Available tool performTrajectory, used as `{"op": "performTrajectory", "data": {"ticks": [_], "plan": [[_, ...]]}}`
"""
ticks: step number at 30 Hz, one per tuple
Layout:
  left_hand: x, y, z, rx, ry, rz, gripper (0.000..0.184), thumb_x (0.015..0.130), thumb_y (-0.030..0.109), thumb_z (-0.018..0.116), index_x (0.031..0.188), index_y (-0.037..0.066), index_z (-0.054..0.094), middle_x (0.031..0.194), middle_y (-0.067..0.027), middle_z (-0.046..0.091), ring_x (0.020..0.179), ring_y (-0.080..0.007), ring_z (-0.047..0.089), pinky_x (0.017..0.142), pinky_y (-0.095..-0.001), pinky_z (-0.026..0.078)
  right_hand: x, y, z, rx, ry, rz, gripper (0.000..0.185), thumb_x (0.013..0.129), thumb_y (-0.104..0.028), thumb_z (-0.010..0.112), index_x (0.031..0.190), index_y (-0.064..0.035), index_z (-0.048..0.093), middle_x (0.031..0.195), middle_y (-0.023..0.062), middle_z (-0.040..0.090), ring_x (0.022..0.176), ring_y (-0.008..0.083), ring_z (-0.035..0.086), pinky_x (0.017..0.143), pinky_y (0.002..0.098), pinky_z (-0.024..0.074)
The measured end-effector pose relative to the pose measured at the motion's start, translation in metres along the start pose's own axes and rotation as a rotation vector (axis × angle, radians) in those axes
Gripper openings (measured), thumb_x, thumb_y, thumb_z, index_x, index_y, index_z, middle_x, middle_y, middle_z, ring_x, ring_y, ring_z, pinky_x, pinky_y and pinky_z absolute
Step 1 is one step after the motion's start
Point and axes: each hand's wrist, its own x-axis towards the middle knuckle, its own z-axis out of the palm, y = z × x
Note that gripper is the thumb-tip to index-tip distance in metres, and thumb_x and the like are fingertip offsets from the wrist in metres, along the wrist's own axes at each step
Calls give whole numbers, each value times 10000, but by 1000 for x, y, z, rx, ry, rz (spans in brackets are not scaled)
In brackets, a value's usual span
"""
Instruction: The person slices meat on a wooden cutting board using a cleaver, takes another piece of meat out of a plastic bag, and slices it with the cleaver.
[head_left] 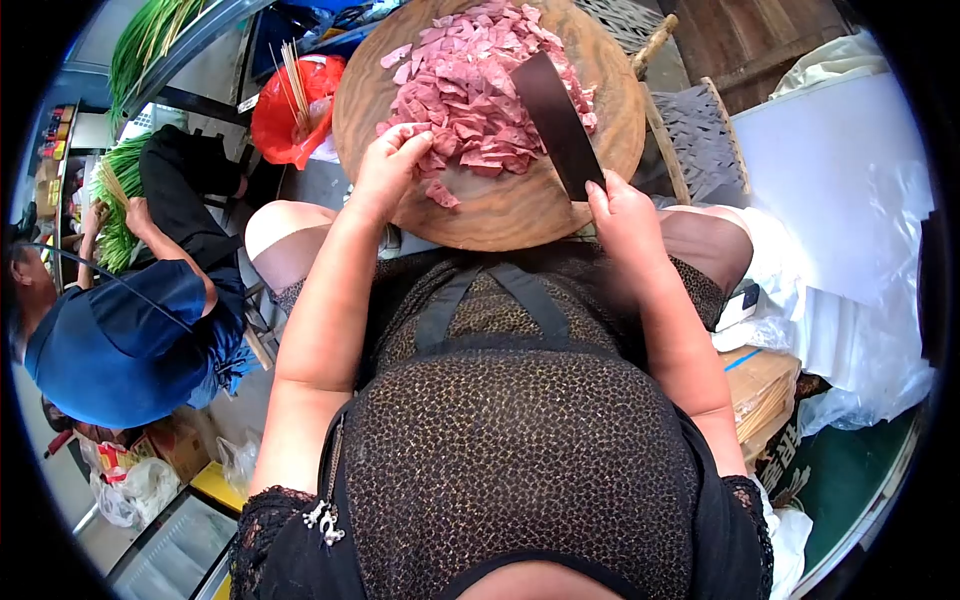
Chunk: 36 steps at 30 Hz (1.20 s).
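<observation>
A heap of sliced pink-red meat (470, 90) lies on a thick round wooden chopping block (490, 225) in front of my knees. My left hand (390, 165) is at the heap's near left edge, thumb and fingers pinched together on a slice of meat, most of it hidden by the fingertips. One loose slice (441, 194) rests apart from the pile, close to that hand. My right hand (626, 215) grips the handle of a dark, broad-bladed cleaver (555, 115). Its blade slants up and left over the right side of the heap.
A red plastic bag (297, 110) with thin sticks stands left of the block. Further left, a seated person in blue (120, 345) handles green stalks and sticks. A woven-seat chair (695, 140) is beyond the block's right edge. Plastic sheeting (850, 340) and a cardboard box (760, 390) are at right.
</observation>
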Motion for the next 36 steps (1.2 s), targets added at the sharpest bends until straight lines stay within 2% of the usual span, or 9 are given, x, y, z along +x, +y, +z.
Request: {"op": "performTrajectory", "data": {"ticks": [4,8,12,16,20,22,24,32,36], "plan": [[-3,15,9,72,-124,138,372,933,62,599,1304,46,585,1159,-77,675,994,-138,648,826,-287,553,-1,1,1,-9,23,-36,250,968,-230,547,1051,-9,627,866,266,668,848,453,640,753,527,502],[0,11,24,1026,-21,950,469,799,120,730,1259,84,643,1171,-127,670,1079,-281,624,949,-397,499,-1,4,3,-26,10,-18,255,960,-248,550,1050,-22,627,839,266,663,825,463,636,736,542,497],[-12,3,56,1308,-171,723,404,778,255,753,1129,75,669,1086,-150,640,1012,-361,603,907,-456,494,-3,-1,2,-14,6,26,249,955,-258,553,1070,-51,629,867,257,669,854,452,644,753,539,503],[13,-23,64,1426,-92,752,209,844,176,622,1019,65,647,948,-142,618,932,-325,618,815,-426,534,-5,-5,0,-30,-12,44,250,952,-254,549,1091,-61,625,880,244,675,862,448,645,759,538,504],[27,8,60,1085,-47,603,133,837,147,605,847,45,689,900,-189,698,886,-367,678,788,-480,542,-6,0,3,-58,-9,18,256,959,-245,535,1085,-40,621,890,247,677,863,444,647,763,533,505],[23,31,52,644,-39,386,89,872,138,685,917,78,731,877,-94,721,814,-213,698,788,-331,550,-10,1,5,-6,26,4,265,960,-245,534,1092,-32,619,896,248,676,867,442,647,769,527,505],[22,46,43,659,50,358,149,920,141,670,980,17,726,976,-74,738,889,-122,666,815,-291,535,-13,1,6,-11,33,-1,266,960,-245,533,1098,-34,619,899,249,676,869,442,646,770,523,506],[34,37,-18,616,47,343,346,973,150,615,1310,72,632,1169,-119,716,1062,-166,662,939,-301,499,-16,0,-4,229,16,-23,274,955,-236,571,1144,-53,650,944,239,677,902,425,651,779,458,517],[32,12,-73,639,168,258,333,1005,152,595,1325,59,612,1007,-8,663,835,-91,621,731,-249,551,-27,-21,-21,216,-124,-67,288,949,-226,577,1166,-53,656,951,235,682,906,414,664,787,445,527]]}}
